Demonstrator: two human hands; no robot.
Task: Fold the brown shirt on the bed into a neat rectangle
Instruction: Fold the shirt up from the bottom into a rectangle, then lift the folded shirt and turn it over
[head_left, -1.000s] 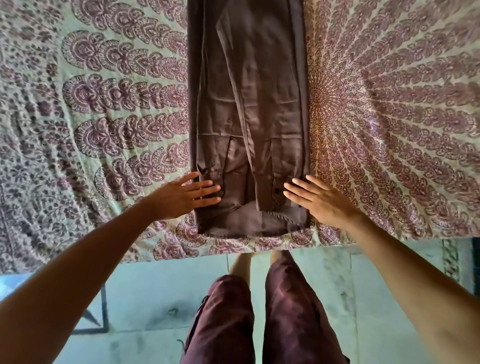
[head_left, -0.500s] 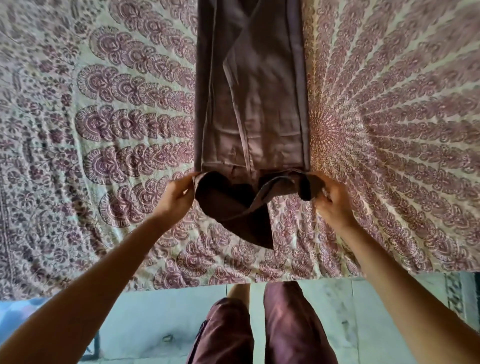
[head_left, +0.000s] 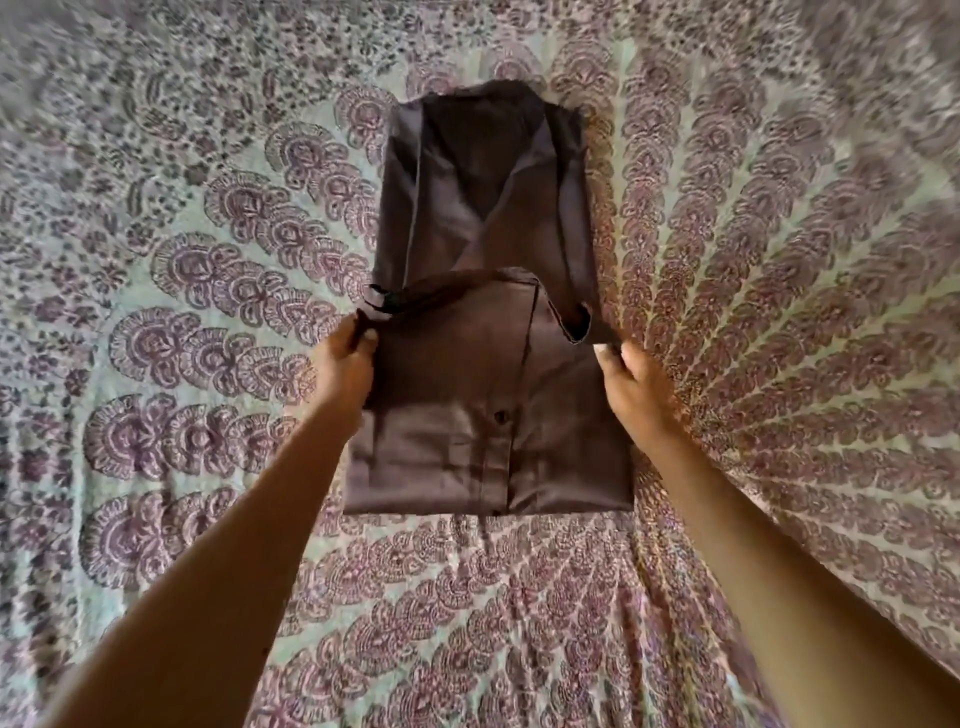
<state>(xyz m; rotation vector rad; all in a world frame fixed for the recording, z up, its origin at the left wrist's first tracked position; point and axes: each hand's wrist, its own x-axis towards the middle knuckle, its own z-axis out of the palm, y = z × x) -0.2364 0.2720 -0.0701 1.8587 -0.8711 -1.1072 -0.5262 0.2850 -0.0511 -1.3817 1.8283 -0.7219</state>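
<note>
**Shirt hem doubled over, a hand on each corner**

One brown shirt lies lengthwise on the bed, in the middle of my view, running from 12 o'clock down toward 6 o'clock. It is already narrowed into a long strip, with the sides turned in. The collar end lies at 12 o'clock, flat on the bedspread, and its lapels form a V. The 6 o'clock end is doubled back over the strip. The fold line sits nearest me, and the loose edge lies about halfway up the garment.

My two hands hold that loose edge, one at each corner. My left hand is at 9 o'clock of the doubled part, with fingers and thumb curled round the left corner and pinching the cloth. My right hand is at 3 o'clock, pinching the right corner, which stands a little off the layer beneath. Both forearms reach in from 6 o'clock.

On the doubled part I count one button, dark, on the placket that runs from the fold toward 12 o'clock. Just beyond my left fingers, at the shirt's 9 o'clock edge, is one small pale tab, too blurred for me to read. The bedspread is pale green with purple floral fans spreading out around the shirt.
</note>
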